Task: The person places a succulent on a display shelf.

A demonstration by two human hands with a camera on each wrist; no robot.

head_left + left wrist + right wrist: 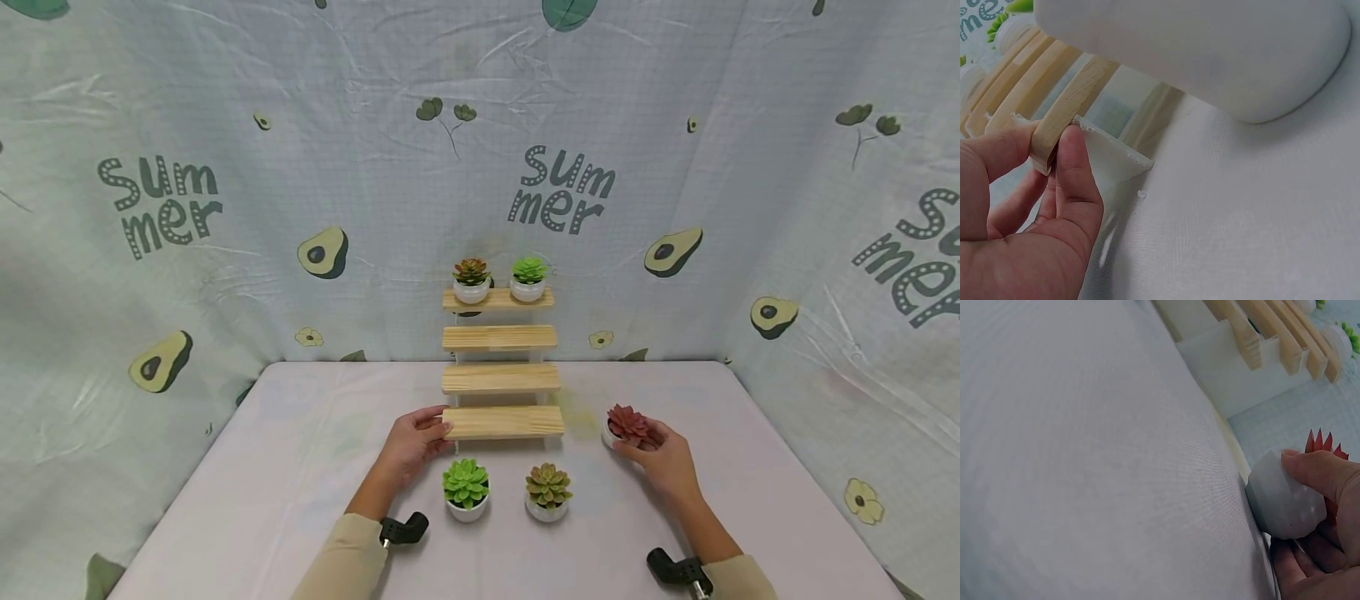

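From here, the left hand pinches the lowest shelf, the right hand a red succulent possibly touching the table.

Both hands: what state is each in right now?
Left hand: pinching the left end of the bottom wooden shelf.
Right hand: gripping the white-potted red succulent.

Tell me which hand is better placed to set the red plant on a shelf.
Probably the right hand: it holds the red plant, while the left hand grips the lowest shelf at its left end.
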